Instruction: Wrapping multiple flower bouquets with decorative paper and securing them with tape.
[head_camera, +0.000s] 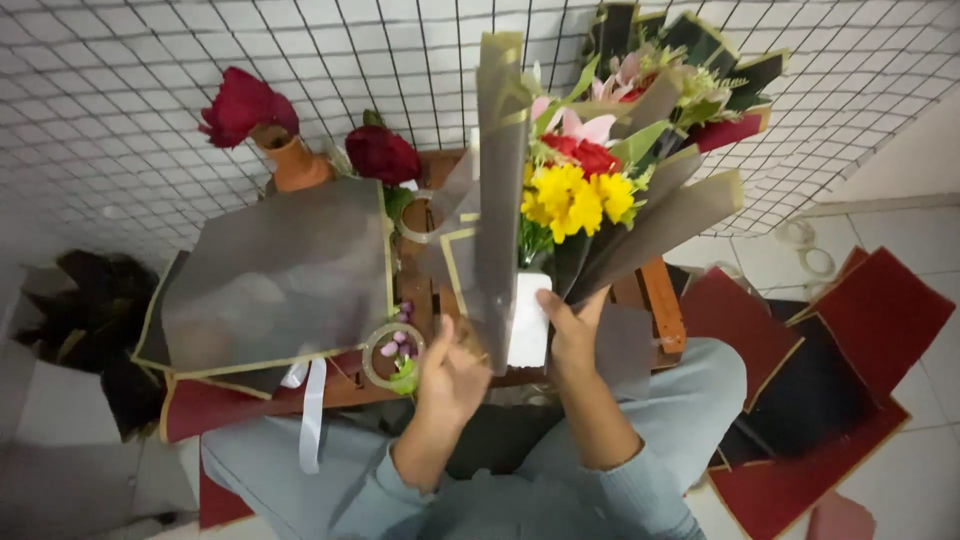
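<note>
1. The right hand (572, 330) is reaching up and forward, its forearm rising from the lap, and is gripping the base of the bouquet (585, 185) where the stems meet the white inner wrap.
2. The left hand (450, 375) is sitting just left of the bouquet's base, wrist bent upward, with its fingers closing on the lower edge of a folded grey wrapping sheet (497, 190) that is standing upright against the bouquet's left side.
3. The two hands are working apart, each clamped on its own part of the bundle.
4. The bouquet is being held upright over the wooden crate (660, 300); yellow, red and pink blooms are showing at its top.
5. A flat grey sheet (280, 280) with a gold edge is lying left of the bouquet, and two red roses (300, 125) are standing behind it.
6. Red and black sheets (830, 380) are lying on the floor right of the bouquet.
7. Hard to make out: the stems are hidden by wrap, the left fingertips are blurring, and the dark heap (95, 320) far left is unclear.
</note>
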